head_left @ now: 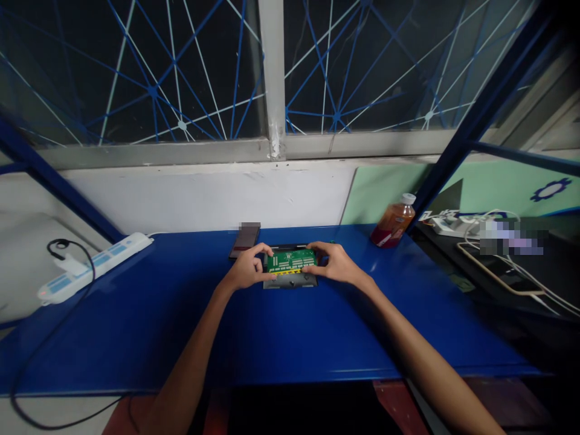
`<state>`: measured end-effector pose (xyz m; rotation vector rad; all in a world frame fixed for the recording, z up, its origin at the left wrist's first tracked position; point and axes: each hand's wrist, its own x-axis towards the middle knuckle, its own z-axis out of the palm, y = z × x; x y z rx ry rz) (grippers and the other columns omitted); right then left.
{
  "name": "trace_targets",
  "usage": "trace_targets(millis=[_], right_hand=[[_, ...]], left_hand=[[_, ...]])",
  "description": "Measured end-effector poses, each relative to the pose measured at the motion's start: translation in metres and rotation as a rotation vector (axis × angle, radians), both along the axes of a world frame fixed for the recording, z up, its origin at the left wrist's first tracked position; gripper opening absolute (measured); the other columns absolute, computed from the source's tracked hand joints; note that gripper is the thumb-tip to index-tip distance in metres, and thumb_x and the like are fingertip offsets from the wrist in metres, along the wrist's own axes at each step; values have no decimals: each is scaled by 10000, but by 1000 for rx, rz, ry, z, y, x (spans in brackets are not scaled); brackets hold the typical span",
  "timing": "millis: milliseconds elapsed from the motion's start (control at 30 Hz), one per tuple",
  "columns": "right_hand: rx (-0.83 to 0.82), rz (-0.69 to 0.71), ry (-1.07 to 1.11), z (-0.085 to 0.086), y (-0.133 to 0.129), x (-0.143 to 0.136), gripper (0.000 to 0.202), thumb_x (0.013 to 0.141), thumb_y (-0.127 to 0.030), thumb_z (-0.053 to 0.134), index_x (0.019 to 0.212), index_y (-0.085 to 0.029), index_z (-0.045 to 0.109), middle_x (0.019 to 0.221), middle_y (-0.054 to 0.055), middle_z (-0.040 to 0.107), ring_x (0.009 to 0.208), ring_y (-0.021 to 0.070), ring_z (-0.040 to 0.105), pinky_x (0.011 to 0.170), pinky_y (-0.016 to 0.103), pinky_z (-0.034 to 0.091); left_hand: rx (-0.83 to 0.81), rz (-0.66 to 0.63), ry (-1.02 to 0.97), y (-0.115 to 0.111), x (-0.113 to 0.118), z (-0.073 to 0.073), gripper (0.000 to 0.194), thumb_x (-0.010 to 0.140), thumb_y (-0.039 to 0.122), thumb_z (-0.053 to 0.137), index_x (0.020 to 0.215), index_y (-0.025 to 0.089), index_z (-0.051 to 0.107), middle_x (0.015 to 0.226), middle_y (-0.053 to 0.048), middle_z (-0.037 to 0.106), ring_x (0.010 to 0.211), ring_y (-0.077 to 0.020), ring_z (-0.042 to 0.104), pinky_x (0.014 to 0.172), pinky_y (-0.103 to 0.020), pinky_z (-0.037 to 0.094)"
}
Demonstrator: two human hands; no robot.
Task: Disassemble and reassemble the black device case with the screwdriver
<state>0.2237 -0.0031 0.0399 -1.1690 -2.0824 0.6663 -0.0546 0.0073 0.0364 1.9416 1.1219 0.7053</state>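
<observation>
A green circuit board [291, 260] with a yellow strip along its near edge is held between both hands near the middle of the blue table. My left hand [248, 266] grips its left end, thumb at the near corner and fingers at the far one. At the right end, my right hand [334, 263] pinches the board in the same way. Directly beneath lies a dark flat case or tray [292, 281], partly hidden by the board; whether the two touch I cannot tell.
Behind my left hand lies a dark phone-like slab [245, 240]. A drink bottle [393, 222] stands at the back right, and a white power strip [97, 266] with a black cable lies at left. On the dark right-hand surface are a phone [498, 269] and white cables.
</observation>
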Motion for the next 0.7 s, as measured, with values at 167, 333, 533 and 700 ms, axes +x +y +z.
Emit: trace_targets(millis=[167, 333, 533, 700], right_hand=[[92, 39, -218, -2, 1, 0, 473, 720, -446, 695, 1072, -133, 651, 895, 72, 694, 698, 164, 606, 645, 276, 455], [66, 39, -392, -2, 2, 4, 513, 677, -484, 718, 1075, -165, 662, 910, 79, 712, 728, 202, 639, 632, 279, 430], [63, 35, -501, -1, -1, 2, 579, 635, -574, 726, 1051, -177, 654, 851, 68, 701, 742, 219, 637, 606, 276, 399], [158, 50, -563, -3, -6, -4, 536, 625, -561, 735, 986, -172, 658, 978, 88, 639, 753, 207, 606, 602, 284, 382]], left_hand=[[160, -73, 249, 1, 0, -3, 592, 629, 317, 725, 1178, 210, 532, 901, -5, 628, 489, -55, 431, 521, -207, 360], [266, -138, 446, -2, 1, -3, 698, 628, 416, 733, 1277, 251, 536, 1047, -58, 609, 720, -173, 561, 642, -281, 408], [277, -175, 499, -9, 6, -3, 639, 654, 427, 716, 1247, 246, 559, 1115, -53, 573, 914, -245, 588, 731, -321, 428], [262, -188, 488, -9, 7, -6, 640, 647, 387, 718, 1252, 260, 552, 1126, -48, 553, 897, -240, 593, 727, -311, 426]])
